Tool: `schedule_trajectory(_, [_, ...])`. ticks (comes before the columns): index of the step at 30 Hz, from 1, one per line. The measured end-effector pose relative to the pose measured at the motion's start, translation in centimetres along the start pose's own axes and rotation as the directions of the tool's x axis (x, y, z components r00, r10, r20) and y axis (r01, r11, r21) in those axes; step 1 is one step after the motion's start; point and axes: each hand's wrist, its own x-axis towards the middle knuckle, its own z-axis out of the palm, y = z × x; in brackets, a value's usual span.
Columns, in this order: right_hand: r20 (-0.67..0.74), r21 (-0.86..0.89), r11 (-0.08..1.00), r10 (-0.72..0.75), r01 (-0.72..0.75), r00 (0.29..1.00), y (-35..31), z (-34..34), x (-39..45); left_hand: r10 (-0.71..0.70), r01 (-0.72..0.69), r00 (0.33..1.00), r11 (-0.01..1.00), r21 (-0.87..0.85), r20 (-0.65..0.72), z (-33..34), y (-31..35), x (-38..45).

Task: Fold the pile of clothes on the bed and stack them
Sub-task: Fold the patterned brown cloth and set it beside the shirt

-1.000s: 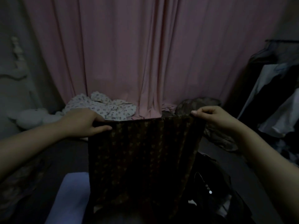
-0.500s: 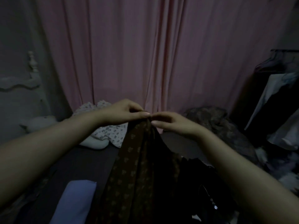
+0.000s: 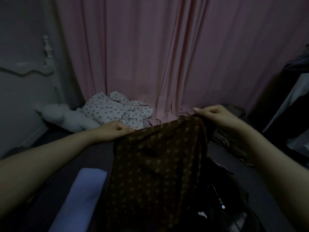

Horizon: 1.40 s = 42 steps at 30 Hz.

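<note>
Left hand: I see my left hand [image 3: 117, 131] low and to the left of centre, thumb and fingers curled in a pinch on the upper left edge of the brown patterned garment [image 3: 155, 164]
Right hand: my right hand [image 3: 215, 116] is higher and to the right, fingers curled over and gripping the upper right corner of the same cloth
Brown patterned garment: dark brown with small lighter motifs; it is stretched between my two hands with its top edge slanting up to the right, and it hangs down in front of me over the bed [image 3: 93, 153]; I cannot tell what kind of garment it is
Dark clothes: a black heap [image 3: 222, 195] lies on the bed just right of the hanging cloth, partly hidden by it; too dim for me to separate the pieces
Floral garment: a white crumpled piece with a small print [image 3: 117, 109] sits at the far side of the bed, against the foot of the curtain, beyond my left hand
Folded lilac item: a pale lilac folded piece [image 3: 80, 196] lies flat on the bed, under my left forearm and just left of the brown cloth
Soft toy: a white plush [image 3: 65, 116] lies left of the floral garment, near the headboard [image 3: 25, 71]
Backdrop: a pink curtain [image 3: 150, 47] fills the wall ahead; hanging clothes [image 3: 296, 101] show at the right edge
</note>
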Motion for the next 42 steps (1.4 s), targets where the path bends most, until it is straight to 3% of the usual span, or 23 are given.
schedule_trajectory(3, [0.034,-0.182,0.983,0.016,-0.01,0.999,0.5,-1.6,-0.3,0.011,-0.013,0.999,0.999,0.051,0.044,-0.4,-0.3,-0.7])
schedule_trajectory(6, [0.066,-0.431,0.902,0.02,0.01,0.998,1.1,-2.3,-0.7,0.051,-0.052,0.999,0.954,0.295,0.008,-0.7,-0.6,-0.8])
schedule_trajectory(8, [0.06,-0.587,0.808,-0.018,0.049,0.998,2.0,-2.6,-0.9,0.182,-0.138,0.983,0.81,0.569,-0.021,-0.9,-1.0,-0.3])
schedule_trajectory(11, [0.06,-0.729,0.677,-0.093,0.107,0.994,3.1,-3.2,-1.5,0.33,-0.21,0.944,0.6,0.772,0.0,-1.1,-1.4,0.5])
schedule_trajectory(15, [0.047,-0.787,0.612,-0.076,0.083,0.996,4.8,-4.0,-1.9,0.381,-0.196,0.925,0.512,0.837,-0.017,-1.4,-2.3,1.0])
schedule_trajectory(18, [0.126,-0.877,0.441,-0.17,0.19,0.977,5.9,-3.7,-1.4,0.484,-0.23,0.875,0.382,0.895,0.019,-0.7,-2.6,1.6])
schedule_trajectory(20, [0.153,-0.886,0.409,-0.189,0.219,0.97,6.2,-3.6,-1.2,0.541,-0.225,0.841,0.31,0.924,0.023,-0.5,-2.7,1.9])
schedule_trajectory(22, [0.172,-0.887,0.397,-0.193,0.237,0.966,6.7,-3.7,-1.0,0.559,-0.224,0.829,0.303,0.926,0.018,-0.8,-2.7,2.1])
schedule_trajectory(27, [0.182,-0.899,0.362,-0.204,0.247,0.962,8.2,-4.0,-0.3,0.369,-0.163,0.929,0.375,0.913,0.014,-1.4,-1.9,1.9])
schedule_trajectory(31, [0.13,-0.835,0.485,-0.284,0.259,0.95,8.0,-3.5,-0.1,-0.008,0.026,1.0,0.56,0.828,-0.026,-1.7,-1.1,1.8])
schedule_trajectory(34, [0.081,-0.713,0.647,-0.307,0.27,0.948,7.0,-1.7,0.6,-0.304,0.219,0.948,0.419,0.881,-0.091,0.0,0.1,1.8])
schedule_trajectory(37, [0.166,-0.718,0.592,-0.365,0.366,0.916,5.8,0.7,1.3,-0.494,0.396,0.848,0.347,0.85,-0.193,2.7,1.4,2.2])
schedule_trajectory(40, [0.212,-0.732,0.537,-0.406,0.419,0.889,5.3,1.9,1.8,-0.487,0.336,0.854,0.247,0.909,-0.183,4.6,0.7,2.7])
schedule_trajectory(42, [0.188,-0.713,0.572,-0.401,0.405,0.897,5.3,2.0,1.9,-0.362,0.28,0.919,0.326,0.903,-0.154,5.2,-0.5,3.0])
